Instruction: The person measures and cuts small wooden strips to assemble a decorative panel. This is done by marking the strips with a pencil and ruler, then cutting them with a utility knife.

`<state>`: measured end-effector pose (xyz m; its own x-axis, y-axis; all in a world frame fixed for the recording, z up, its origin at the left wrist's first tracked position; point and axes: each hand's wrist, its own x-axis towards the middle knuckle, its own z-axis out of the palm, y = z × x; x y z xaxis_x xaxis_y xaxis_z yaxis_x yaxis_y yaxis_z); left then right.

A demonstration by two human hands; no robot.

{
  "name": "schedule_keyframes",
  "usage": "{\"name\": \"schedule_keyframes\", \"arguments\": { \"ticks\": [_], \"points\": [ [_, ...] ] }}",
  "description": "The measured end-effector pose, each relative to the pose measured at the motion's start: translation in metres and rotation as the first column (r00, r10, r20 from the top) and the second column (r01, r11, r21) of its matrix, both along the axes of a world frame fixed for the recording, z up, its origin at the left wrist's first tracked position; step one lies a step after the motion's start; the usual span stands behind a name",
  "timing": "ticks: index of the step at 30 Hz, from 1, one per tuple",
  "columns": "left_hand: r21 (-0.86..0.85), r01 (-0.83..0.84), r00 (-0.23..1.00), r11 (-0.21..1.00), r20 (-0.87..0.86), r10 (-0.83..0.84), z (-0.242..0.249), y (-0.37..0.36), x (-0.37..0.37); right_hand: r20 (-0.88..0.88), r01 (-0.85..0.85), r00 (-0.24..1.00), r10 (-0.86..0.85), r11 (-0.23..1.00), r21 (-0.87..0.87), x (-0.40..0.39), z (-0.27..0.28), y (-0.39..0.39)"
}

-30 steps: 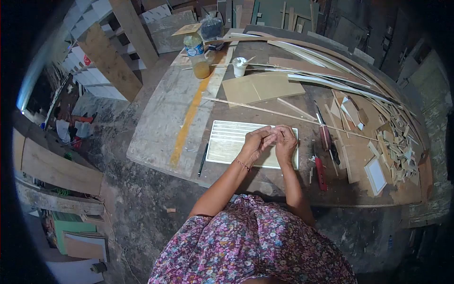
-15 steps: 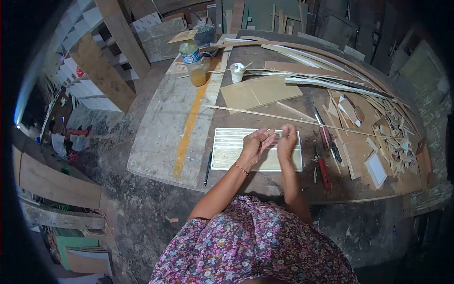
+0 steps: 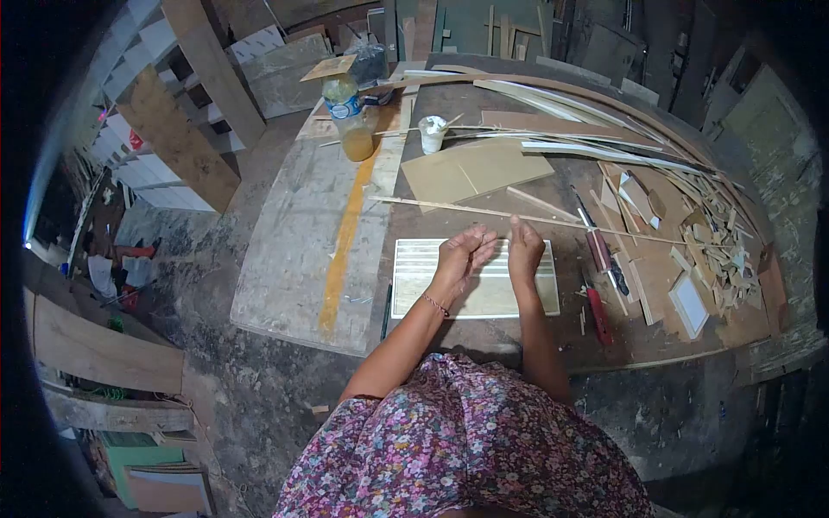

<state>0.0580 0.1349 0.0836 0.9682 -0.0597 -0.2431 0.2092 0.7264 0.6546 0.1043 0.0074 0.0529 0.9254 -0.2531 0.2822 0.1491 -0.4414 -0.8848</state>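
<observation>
Both of my hands are held above a white-edged rectangular panel point(image 3: 414, 298) with pale strips across its far half. My left hand point(image 3: 466, 256) is turned partly palm up, its fingers curled inward. Beside it, a little to the right, my right hand point(image 3: 525, 250) is closed with the thumb side up. A narrow gap separates the two hands. Anything between the fingers is too small or hidden to make out. The hands cover part of the panel's middle and right side.
Beyond the panel lie a long thin wooden strip point(image 3: 475, 208), a tan board point(image 3: 475, 173) and a white cup point(image 3: 433, 135). A cut bottle point(image 3: 356, 138) stands farther left. Red-handled tools point(image 3: 597, 315) and wood scraps point(image 3: 712, 250) lie right. A person point(image 3: 108, 268) sits at far left.
My left hand's fingers have curled in from a more open pose. My right hand has closed more. The view has shifted slightly, so the panel appears a little lower and farther right.
</observation>
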Motion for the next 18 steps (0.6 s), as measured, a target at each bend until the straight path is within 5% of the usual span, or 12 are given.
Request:
{"name": "schedule_keyframes", "arguments": {
  "ticks": [4,7,11,15,18],
  "points": [
    [0.041,-0.016,1.0,0.999,-0.002,0.016,-0.007,0.008,0.012,0.207,-0.223,0.96,0.19,0.963,0.151,0.001,0.01,0.014],
    [0.141,0.005,1.0,0.99,-0.024,-0.002,-0.011,0.01,0.023,0.197,-0.318,0.936,0.292,0.941,0.116,0.002,0.022,0.021],
    [0.144,0.095,0.995,0.985,-0.039,-0.091,-0.016,0.013,0.036,0.225,-0.254,0.928,0.297,0.946,-0.199,0.017,0.02,0.02],
    [-0.059,0.09,0.994,0.994,-0.058,-0.093,-0.005,0.009,0.037,0.157,-0.11,0.984,0.089,0.985,0.133,0.03,0.005,0.023],
    [-0.087,0.066,0.995,0.994,-0.064,-0.072,0.001,0.01,0.039,0.081,-0.071,0.994,0.068,0.997,0.038,0.033,0.001,0.011]
  ]
}}
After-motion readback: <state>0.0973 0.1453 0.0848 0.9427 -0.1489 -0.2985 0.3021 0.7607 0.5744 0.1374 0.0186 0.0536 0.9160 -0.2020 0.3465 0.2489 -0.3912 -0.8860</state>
